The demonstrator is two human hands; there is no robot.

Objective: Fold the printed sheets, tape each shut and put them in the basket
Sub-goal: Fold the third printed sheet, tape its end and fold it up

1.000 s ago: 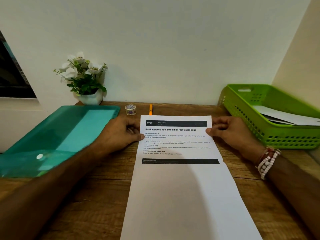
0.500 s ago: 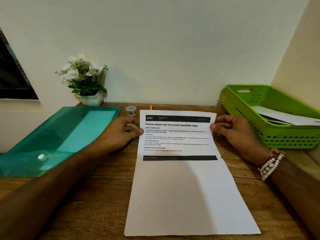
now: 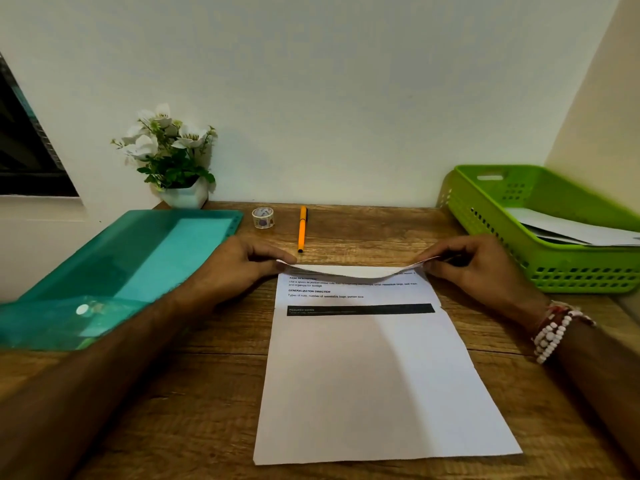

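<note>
A white printed sheet (image 3: pixel 374 375) lies lengthwise on the wooden table (image 3: pixel 214 393) in front of me. Its far edge is lifted and curled over towards me, so the blank back shows and covers the top lines of print. My left hand (image 3: pixel 239 268) pinches the sheet's far left corner. My right hand (image 3: pixel 474 268) pinches the far right corner. A green plastic basket (image 3: pixel 561 271) stands at the right, with folded white papers (image 3: pixel 571 230) inside. A small roll of tape (image 3: pixel 263 217) sits near the wall.
An orange pen (image 3: pixel 302 229) lies beside the tape roll, just beyond the sheet. A teal plastic folder (image 3: pixel 114 271) covers the table's left side. A white pot of white flowers (image 3: pixel 173 157) stands at the back left against the wall.
Both hands have lifted the sheet's far edge and brought it over towards me, hiding the title and header. The pen, covered before, now shows in full.
</note>
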